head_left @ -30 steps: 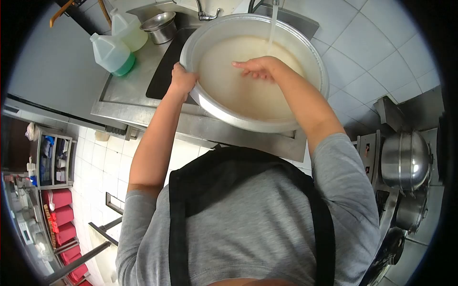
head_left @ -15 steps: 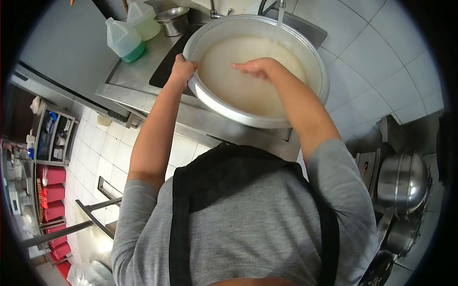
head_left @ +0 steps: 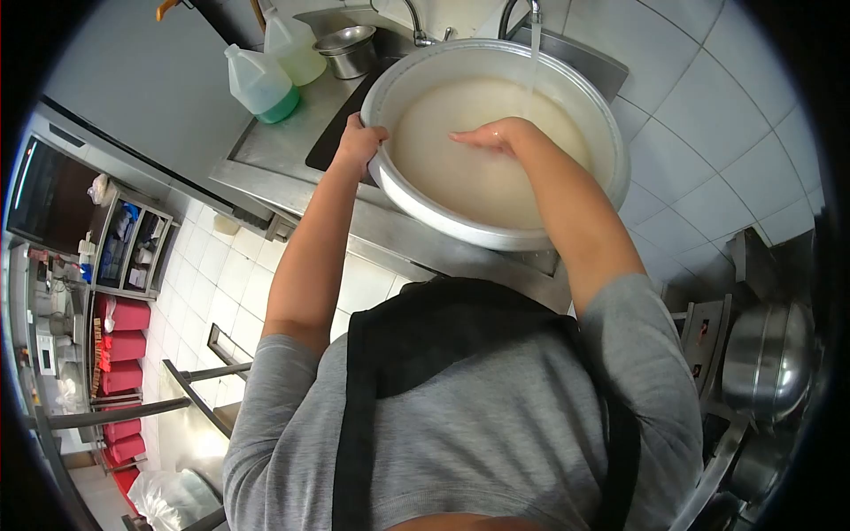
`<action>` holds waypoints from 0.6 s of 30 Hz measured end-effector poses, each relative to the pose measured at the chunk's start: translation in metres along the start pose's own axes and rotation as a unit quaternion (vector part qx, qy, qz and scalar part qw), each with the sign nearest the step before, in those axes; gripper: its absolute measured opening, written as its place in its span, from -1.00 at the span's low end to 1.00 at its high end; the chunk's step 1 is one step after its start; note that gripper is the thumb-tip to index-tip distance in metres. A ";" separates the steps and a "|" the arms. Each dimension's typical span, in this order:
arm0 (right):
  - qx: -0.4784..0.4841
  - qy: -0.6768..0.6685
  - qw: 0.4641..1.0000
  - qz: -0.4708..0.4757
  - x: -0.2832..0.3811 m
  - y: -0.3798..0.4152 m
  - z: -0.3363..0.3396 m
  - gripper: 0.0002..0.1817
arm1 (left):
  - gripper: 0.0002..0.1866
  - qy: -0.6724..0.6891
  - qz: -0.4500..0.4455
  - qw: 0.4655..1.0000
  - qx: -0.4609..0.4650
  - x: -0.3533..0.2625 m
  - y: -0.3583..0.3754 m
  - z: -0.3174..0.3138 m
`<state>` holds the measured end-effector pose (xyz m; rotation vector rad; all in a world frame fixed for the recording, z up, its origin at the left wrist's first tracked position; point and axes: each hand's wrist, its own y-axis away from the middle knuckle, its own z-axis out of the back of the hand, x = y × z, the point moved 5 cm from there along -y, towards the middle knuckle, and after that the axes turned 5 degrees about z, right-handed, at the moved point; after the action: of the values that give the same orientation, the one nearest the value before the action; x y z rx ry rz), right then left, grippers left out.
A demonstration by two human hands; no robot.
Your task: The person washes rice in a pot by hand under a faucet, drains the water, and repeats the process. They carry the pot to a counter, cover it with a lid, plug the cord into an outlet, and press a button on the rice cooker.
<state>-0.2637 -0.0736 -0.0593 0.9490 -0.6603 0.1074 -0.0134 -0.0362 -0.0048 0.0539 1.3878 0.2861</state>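
Observation:
A large round metal pot (head_left: 496,237) rests over the sink, holding cloudy whitish water (head_left: 443,177). My left hand (head_left: 361,144) grips the pot's left rim, thumb over the edge. My right hand (head_left: 485,135) is partly under the water near the middle, its thumb stretched out; the fingers below the surface are hard to see. From the faucet (head_left: 535,15), a stream of water falls into the back of the pot. Whatever lies at the bottom is hidden by the cloudy water.
Two plastic jugs, one with green liquid (head_left: 262,86) and one with yellowish liquid (head_left: 295,49), stand left of the sink beside a small metal pot (head_left: 347,53). Metal bowls (head_left: 767,358) are at the right. Red bins (head_left: 122,345) line the far left.
The whole view has shifted, so the pot and both arms appear slightly further right and lower. My left hand keeps its hold on the rim, and my right hand stays in the water.

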 end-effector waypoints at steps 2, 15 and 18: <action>0.010 0.003 1.000 0.005 -0.002 -0.006 0.002 0.18 | -0.17 0.008 0.009 1.000 0.013 0.005 -0.003 0.000; -0.007 0.026 1.000 -0.004 0.022 0.055 -0.008 0.14 | -0.14 0.024 0.002 0.999 0.025 0.008 -0.006 0.000; -0.014 0.100 0.994 0.027 0.003 -0.015 0.006 0.08 | -0.13 0.032 0.010 0.999 0.019 0.006 -0.002 -0.001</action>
<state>-0.2589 -0.0882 -0.0662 0.8808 -0.5004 0.2383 -0.0127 -0.0369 -0.0109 0.0907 1.4572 0.2796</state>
